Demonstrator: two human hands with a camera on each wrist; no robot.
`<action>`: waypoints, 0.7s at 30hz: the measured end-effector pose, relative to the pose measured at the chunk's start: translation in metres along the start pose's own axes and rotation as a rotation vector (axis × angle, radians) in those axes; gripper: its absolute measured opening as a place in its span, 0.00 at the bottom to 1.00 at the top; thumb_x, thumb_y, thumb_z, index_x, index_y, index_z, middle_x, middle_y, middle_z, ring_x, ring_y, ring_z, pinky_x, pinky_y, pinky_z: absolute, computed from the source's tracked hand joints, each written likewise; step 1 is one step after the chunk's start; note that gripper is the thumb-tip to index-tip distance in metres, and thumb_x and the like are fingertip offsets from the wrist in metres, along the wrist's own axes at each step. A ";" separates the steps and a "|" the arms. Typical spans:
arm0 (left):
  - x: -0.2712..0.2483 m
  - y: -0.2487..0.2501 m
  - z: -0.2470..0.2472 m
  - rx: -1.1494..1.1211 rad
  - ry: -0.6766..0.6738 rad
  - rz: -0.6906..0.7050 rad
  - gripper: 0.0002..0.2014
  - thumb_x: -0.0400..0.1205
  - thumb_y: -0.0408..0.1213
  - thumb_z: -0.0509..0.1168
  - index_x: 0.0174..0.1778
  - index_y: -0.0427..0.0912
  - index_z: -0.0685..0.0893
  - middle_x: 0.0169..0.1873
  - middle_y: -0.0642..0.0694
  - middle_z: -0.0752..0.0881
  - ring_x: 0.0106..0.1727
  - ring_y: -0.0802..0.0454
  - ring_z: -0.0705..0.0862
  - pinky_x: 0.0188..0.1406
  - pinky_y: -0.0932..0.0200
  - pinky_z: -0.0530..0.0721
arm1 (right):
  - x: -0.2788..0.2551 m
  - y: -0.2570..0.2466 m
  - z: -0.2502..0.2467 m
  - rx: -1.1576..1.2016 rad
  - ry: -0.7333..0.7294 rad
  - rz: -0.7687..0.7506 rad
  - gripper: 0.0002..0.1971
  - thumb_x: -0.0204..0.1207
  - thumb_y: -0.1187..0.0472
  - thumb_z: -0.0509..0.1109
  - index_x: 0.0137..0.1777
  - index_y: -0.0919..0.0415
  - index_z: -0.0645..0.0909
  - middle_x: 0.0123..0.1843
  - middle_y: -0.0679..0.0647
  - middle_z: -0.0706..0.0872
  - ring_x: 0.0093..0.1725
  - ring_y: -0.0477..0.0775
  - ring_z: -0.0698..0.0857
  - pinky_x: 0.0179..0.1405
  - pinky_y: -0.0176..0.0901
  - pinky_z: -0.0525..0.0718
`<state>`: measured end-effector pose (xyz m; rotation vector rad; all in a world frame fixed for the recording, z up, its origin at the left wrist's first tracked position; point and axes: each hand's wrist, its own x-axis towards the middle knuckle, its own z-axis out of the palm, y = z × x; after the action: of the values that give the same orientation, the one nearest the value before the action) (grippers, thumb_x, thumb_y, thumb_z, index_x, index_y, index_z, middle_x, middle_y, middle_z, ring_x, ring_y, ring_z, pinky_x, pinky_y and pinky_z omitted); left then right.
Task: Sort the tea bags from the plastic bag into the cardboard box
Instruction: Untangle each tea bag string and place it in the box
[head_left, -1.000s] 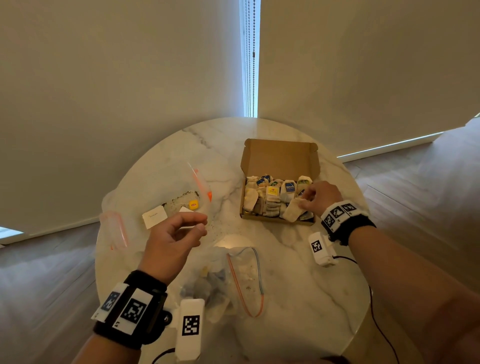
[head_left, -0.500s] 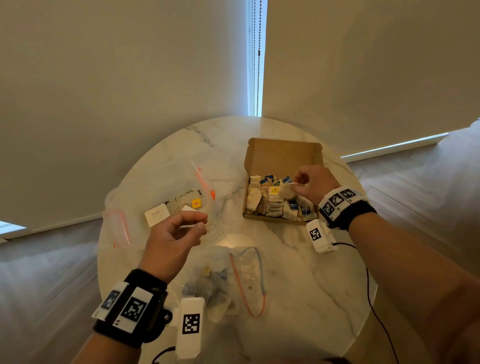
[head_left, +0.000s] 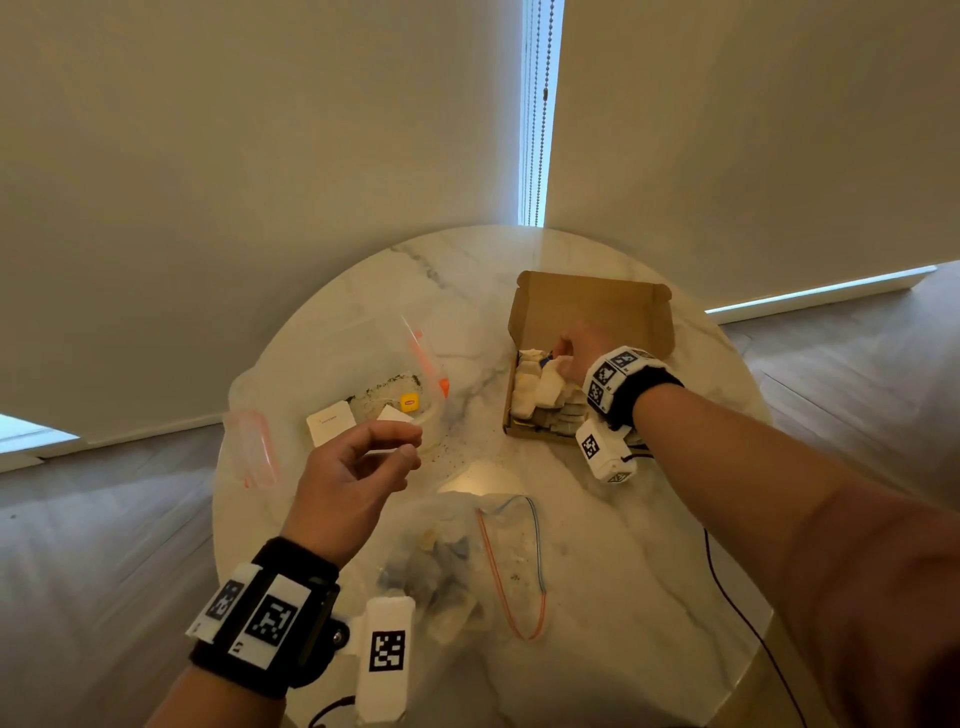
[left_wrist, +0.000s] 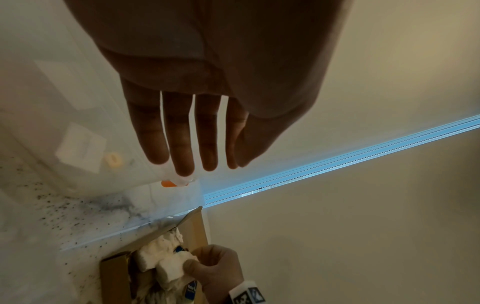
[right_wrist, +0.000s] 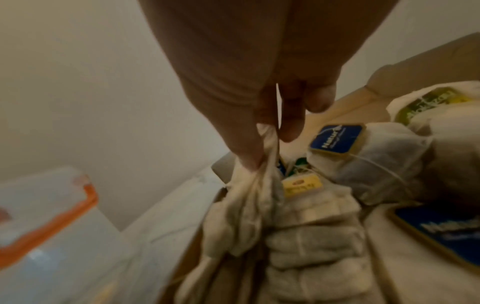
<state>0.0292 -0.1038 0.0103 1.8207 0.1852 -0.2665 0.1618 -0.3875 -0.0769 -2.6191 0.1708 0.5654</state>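
Left hand (head_left: 353, 467): we wear a black wristband behind it, with white plates bearing black square code marks.
Left wrist camera (head_left: 387, 657): a white block beside the band, one black code mark on its face.
Right hand (head_left: 576, 353): the same black wristband with white coded plates behind it.
Right wrist camera (head_left: 602, 449): a white coded block under the wrist; a thin dark cable (head_left: 737, 608) trails back along our bare forearm.
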 end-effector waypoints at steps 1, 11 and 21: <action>0.000 0.000 -0.002 0.000 0.002 -0.002 0.08 0.81 0.29 0.69 0.49 0.47 0.89 0.46 0.51 0.92 0.46 0.50 0.91 0.46 0.54 0.90 | 0.000 0.000 0.000 -0.036 0.007 0.004 0.06 0.76 0.65 0.72 0.51 0.58 0.83 0.56 0.56 0.85 0.53 0.55 0.82 0.51 0.45 0.81; 0.000 -0.006 -0.005 -0.008 0.021 -0.005 0.08 0.81 0.28 0.70 0.48 0.47 0.89 0.45 0.49 0.91 0.46 0.50 0.91 0.45 0.55 0.91 | -0.029 0.001 0.021 -0.388 -0.010 -0.132 0.10 0.78 0.55 0.64 0.46 0.47 0.88 0.48 0.51 0.88 0.51 0.57 0.82 0.52 0.50 0.84; -0.007 -0.010 -0.002 -0.015 -0.017 0.049 0.09 0.81 0.27 0.69 0.48 0.47 0.89 0.44 0.48 0.91 0.41 0.49 0.89 0.38 0.60 0.88 | -0.067 0.015 0.011 -0.203 0.102 -0.130 0.18 0.77 0.70 0.66 0.64 0.56 0.84 0.62 0.57 0.86 0.64 0.59 0.81 0.62 0.50 0.80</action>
<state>0.0196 -0.0992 0.0032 1.8054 0.1301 -0.2460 0.0941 -0.3943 -0.0639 -2.8322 -0.0273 0.4233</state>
